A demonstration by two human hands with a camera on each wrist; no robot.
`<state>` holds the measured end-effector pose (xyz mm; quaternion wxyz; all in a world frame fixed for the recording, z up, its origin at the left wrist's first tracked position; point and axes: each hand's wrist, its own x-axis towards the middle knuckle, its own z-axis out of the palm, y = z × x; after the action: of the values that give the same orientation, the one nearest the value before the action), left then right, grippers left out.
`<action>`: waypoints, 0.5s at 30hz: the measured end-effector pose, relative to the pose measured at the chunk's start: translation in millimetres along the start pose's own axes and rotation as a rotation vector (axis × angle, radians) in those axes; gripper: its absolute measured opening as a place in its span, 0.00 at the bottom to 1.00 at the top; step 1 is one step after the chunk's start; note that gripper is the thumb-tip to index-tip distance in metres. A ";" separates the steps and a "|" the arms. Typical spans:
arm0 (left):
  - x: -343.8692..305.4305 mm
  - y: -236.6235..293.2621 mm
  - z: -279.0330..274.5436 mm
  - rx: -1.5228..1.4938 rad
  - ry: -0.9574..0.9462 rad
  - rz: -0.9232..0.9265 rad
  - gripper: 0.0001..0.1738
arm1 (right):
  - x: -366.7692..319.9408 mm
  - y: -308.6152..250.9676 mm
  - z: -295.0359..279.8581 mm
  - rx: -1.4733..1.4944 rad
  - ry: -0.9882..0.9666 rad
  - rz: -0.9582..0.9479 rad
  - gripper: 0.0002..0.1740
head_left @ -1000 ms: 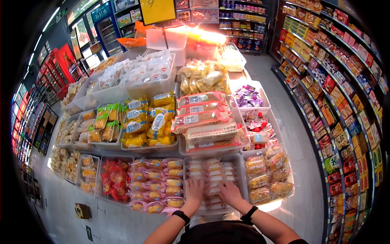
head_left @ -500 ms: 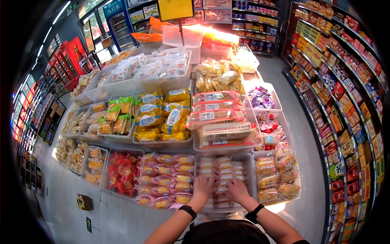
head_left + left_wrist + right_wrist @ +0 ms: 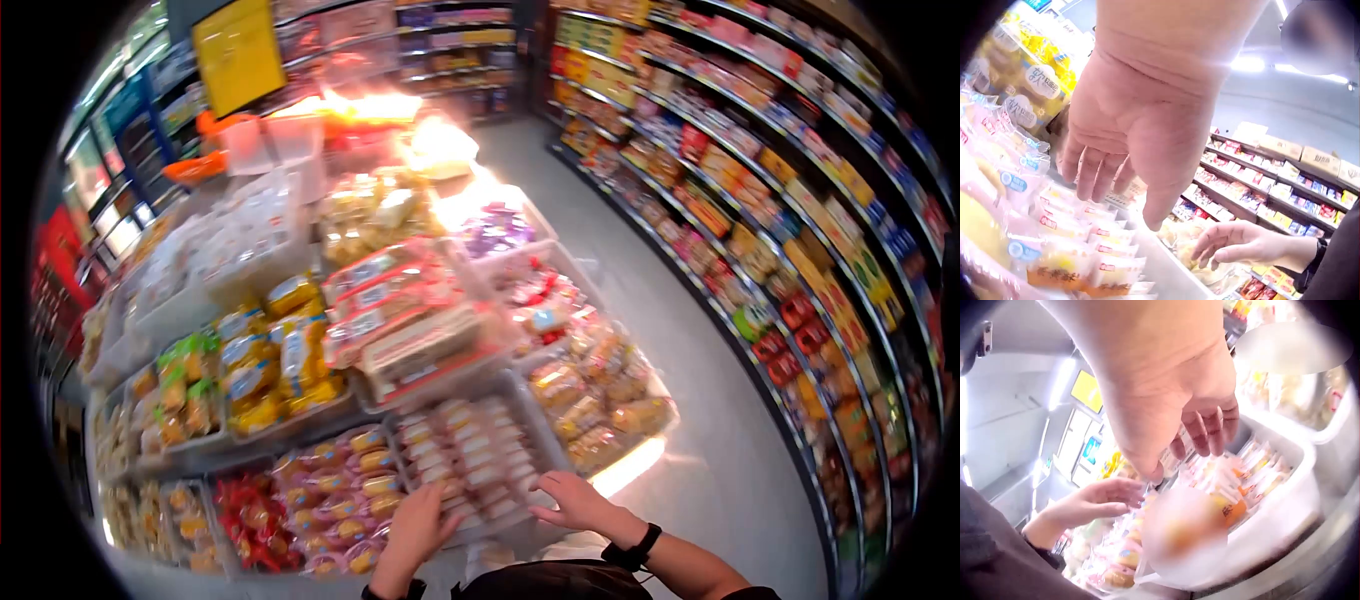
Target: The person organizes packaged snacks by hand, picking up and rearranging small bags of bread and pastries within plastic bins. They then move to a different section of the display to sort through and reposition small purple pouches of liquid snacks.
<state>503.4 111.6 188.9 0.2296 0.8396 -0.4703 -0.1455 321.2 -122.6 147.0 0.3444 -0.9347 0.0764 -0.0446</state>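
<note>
Rows of individually wrapped pastries (image 3: 465, 440) fill a translucent plastic bin (image 3: 545, 448) in front of me. My left hand (image 3: 418, 522) hovers at the bin's near left corner, fingers relaxed and holding nothing. Over the near right corner is my right hand (image 3: 578, 502), its fingers loosely bent and nothing in them. In the left wrist view, the clear wrappers (image 3: 1107, 247) with red print stand in rows below my left fingers. The right wrist view shows my right fingers (image 3: 1213, 434) above the same rows, apart from them.
Left of the bin lie yellow cakes in pink-edged wrappers (image 3: 345, 500) and red packets (image 3: 255, 515). Bagged bread (image 3: 590, 400) sits at its right. Behind are long red-and-white packages (image 3: 400, 310) and yellow bags (image 3: 270, 350). A stocked shelf (image 3: 740, 240) runs along the right, across an aisle.
Both hands have lifted from the pastry rows and drawn back toward me, moving apart. The head view has turned right, shifting the display leftward and tilting it.
</note>
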 end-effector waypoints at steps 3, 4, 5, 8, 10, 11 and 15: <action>-16.5 -4.8 25.7 -0.117 -0.045 0.034 0.28 | -63.2 8.7 -19.2 0.094 0.086 0.210 0.17; -19.8 -3.2 32.9 -0.128 -0.079 0.053 0.27 | -84.0 13.5 -22.7 0.112 0.124 0.270 0.17; -21.8 -0.4 38.6 -0.132 -0.106 0.065 0.26 | -105.5 21.4 -26.9 0.054 0.148 0.336 0.14; -19.7 29.5 53.7 -0.138 -0.025 0.162 0.14 | -171.2 46.1 -43.5 0.052 0.243 0.497 0.12; -11.4 51.6 63.3 -0.112 -0.077 0.198 0.12 | -203.8 60.7 -61.8 0.140 0.306 0.565 0.11; -6.6 62.3 68.2 -0.081 -0.185 0.187 0.14 | -217.9 62.0 -71.6 0.188 0.337 0.601 0.11; 16.7 123.3 107.7 -0.017 -0.130 0.336 0.22 | -244.1 49.1 -171.2 0.230 0.302 0.386 0.11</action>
<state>373.3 14.8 161.1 0.2267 0.7362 -0.6165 -0.1629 52.1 -226.1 237.5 0.4351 -0.8404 0.2979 -0.1252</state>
